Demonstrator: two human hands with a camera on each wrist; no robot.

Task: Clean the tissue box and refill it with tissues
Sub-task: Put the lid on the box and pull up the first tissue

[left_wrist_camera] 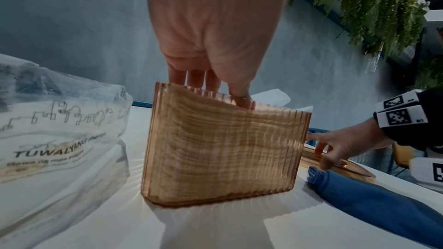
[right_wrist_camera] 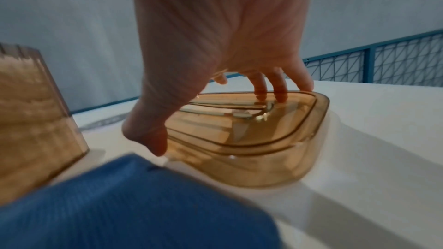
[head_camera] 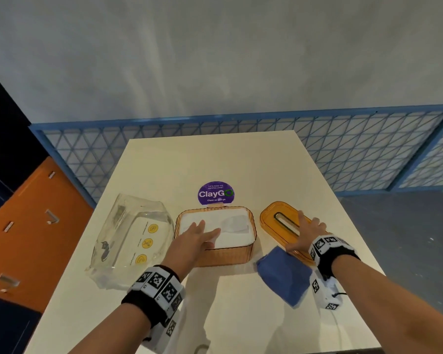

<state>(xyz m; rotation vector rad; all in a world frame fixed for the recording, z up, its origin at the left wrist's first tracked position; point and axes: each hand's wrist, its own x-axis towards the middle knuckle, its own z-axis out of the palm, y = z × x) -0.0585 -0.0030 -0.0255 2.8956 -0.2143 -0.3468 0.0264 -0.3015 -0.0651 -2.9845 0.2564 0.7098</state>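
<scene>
The amber ribbed tissue box [head_camera: 228, 256] stands lidless at the table's middle, filled with white tissues [head_camera: 234, 232]. My left hand [head_camera: 202, 232] lies flat on the tissues with straight fingers, pressing them down; in the left wrist view its fingertips [left_wrist_camera: 196, 80] dip behind the box wall [left_wrist_camera: 220, 149]. The amber lid [head_camera: 274, 215] with its slot lies to the right of the box. My right hand [head_camera: 304, 227] rests spread on the lid [right_wrist_camera: 251, 139], thumb at its near edge. A blue cloth [head_camera: 284, 274] lies just in front of the lid.
A crumpled clear plastic tissue wrapper [head_camera: 133, 238] lies left of the box. A purple round sticker [head_camera: 215, 192] sits behind the box on the white table [head_camera: 215, 159]. A blue mesh railing [head_camera: 343, 154] runs beyond the far edge.
</scene>
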